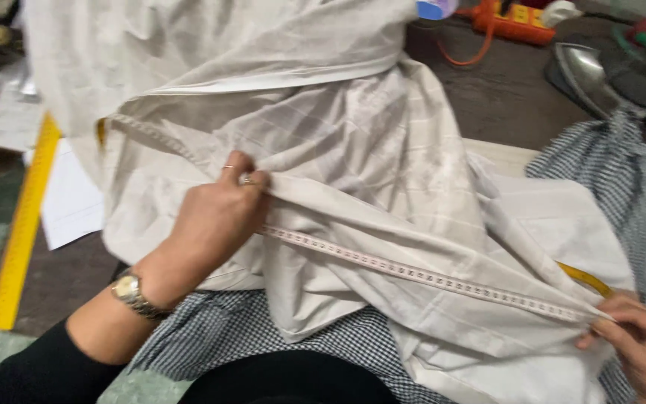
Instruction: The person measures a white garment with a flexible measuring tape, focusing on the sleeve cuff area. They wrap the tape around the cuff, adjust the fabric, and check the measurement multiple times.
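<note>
- Yellow ruler [23, 224] lies along the table's left edge.
- Left hand [214, 217], wrist bent, pinches the measuring tape [412, 273] against the white cloth [368, 142].
- Tape runs taut across the cloth.
- Right hand [641, 344], fingers pinched, holds the tape's other end near the right edge.

One head-worn camera looks steeply down from above the person's lap, facing forward across the white cloth [383, 150], which fills most of the frame at close range. Beyond the cloth, at the top edge, lies an iron [588, 71]; left of the cloth runs a yellow ruler [23, 224]. There is no second view to overlap with.
</note>
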